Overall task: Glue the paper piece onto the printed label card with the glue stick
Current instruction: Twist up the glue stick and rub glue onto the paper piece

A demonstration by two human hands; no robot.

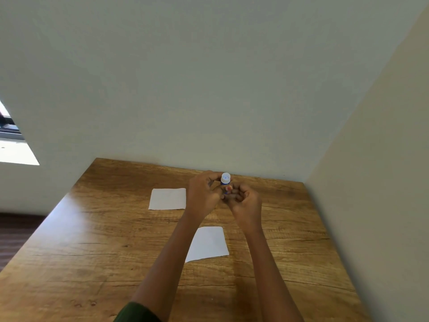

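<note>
Two white papers [167, 198] on wooden table [92, 240], pale walls [209, 77]

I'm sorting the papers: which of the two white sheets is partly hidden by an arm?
The nearer sheet, between the forearms; the left forearm covers its left edge. The farther sheet, left of the hands holding the glue stick, lies fully uncovered.

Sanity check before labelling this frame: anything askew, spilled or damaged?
Nothing spilled or damaged. Both hands hold the glue stick above the table. The near paper lies slightly skewed with an uneven lower edge; the far paper lies flat.
</note>
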